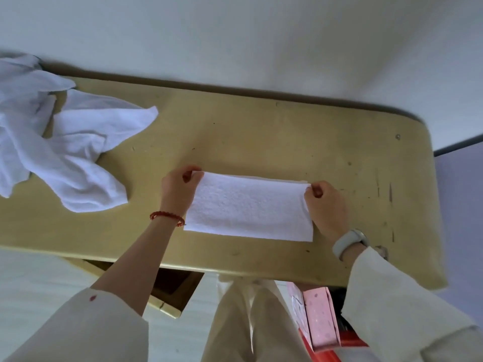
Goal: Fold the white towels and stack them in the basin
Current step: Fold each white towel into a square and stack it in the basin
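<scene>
A folded white rectangular towel [248, 207] is being pinched at its far corners by the left hand [177, 189] and right hand [325, 205] on the scuffed yellow-tan tabletop [287, 137] beside a pale wall [235, 35]; crumpled white towels [60, 142] are being cut off at left.

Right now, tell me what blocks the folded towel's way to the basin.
Nothing visible does, though no basin shows in this view. Both the left hand and right hand pinch the folded towel at its far corners; the crumpled towels lie apart, left.

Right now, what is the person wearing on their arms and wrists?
The left wrist has a thin red beaded bracelet. The right wrist has a watch with a pale grey band. Both arms wear loose cream sleeves: the left sleeve is pushed up toward the elbow and has a small red spot, while the right sleeve reaches almost to the watch.
</scene>
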A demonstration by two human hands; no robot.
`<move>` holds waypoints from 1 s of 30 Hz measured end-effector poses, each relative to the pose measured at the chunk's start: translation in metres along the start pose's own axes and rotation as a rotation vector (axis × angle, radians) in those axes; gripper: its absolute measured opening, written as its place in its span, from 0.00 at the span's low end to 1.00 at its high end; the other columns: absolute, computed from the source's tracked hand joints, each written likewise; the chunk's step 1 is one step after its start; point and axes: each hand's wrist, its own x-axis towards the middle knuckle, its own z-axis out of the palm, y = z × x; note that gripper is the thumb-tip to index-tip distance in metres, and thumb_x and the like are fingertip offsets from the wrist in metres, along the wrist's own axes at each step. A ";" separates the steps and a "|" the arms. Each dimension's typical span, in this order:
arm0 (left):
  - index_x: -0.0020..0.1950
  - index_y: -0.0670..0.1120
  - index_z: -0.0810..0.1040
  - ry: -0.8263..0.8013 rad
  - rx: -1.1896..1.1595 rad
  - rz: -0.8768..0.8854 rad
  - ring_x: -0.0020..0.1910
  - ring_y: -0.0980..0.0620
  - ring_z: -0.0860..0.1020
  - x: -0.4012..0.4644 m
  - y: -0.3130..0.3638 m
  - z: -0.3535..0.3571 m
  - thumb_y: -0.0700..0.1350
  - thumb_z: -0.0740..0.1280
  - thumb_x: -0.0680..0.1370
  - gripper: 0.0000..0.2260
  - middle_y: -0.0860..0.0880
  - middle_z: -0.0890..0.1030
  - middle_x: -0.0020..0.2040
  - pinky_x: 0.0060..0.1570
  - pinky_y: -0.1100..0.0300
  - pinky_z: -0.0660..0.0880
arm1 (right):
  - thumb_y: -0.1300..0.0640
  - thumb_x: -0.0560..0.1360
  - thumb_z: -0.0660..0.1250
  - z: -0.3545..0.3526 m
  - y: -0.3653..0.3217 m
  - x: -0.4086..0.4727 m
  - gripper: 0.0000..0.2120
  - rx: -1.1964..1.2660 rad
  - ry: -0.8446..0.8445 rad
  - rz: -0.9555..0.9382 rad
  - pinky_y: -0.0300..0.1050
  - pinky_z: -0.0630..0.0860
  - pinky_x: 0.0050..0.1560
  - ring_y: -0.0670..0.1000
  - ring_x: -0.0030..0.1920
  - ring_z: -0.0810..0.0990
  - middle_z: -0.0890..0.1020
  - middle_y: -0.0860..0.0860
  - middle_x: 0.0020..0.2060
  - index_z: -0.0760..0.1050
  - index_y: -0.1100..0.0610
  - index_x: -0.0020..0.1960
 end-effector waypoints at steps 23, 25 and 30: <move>0.41 0.46 0.83 0.074 0.376 0.618 0.44 0.42 0.78 -0.011 0.026 0.032 0.37 0.73 0.69 0.04 0.48 0.82 0.41 0.45 0.51 0.70 | 0.63 0.69 0.69 0.045 -0.042 0.004 0.03 -0.339 0.108 -0.666 0.51 0.71 0.43 0.59 0.43 0.78 0.80 0.54 0.40 0.79 0.58 0.43; 0.40 0.46 0.83 0.061 0.374 0.630 0.44 0.43 0.78 -0.010 0.027 0.036 0.39 0.73 0.69 0.03 0.49 0.82 0.40 0.45 0.51 0.71 | 0.64 0.69 0.70 0.048 -0.045 0.005 0.02 -0.333 0.101 -0.634 0.51 0.70 0.43 0.59 0.43 0.78 0.80 0.54 0.40 0.78 0.58 0.41; 0.38 0.47 0.82 0.093 0.402 0.702 0.41 0.46 0.78 -0.007 0.021 0.038 0.40 0.73 0.69 0.03 0.52 0.81 0.38 0.46 0.55 0.67 | 0.63 0.71 0.67 0.048 -0.047 0.008 0.01 -0.361 0.055 -0.612 0.50 0.68 0.44 0.58 0.44 0.76 0.79 0.53 0.40 0.77 0.59 0.41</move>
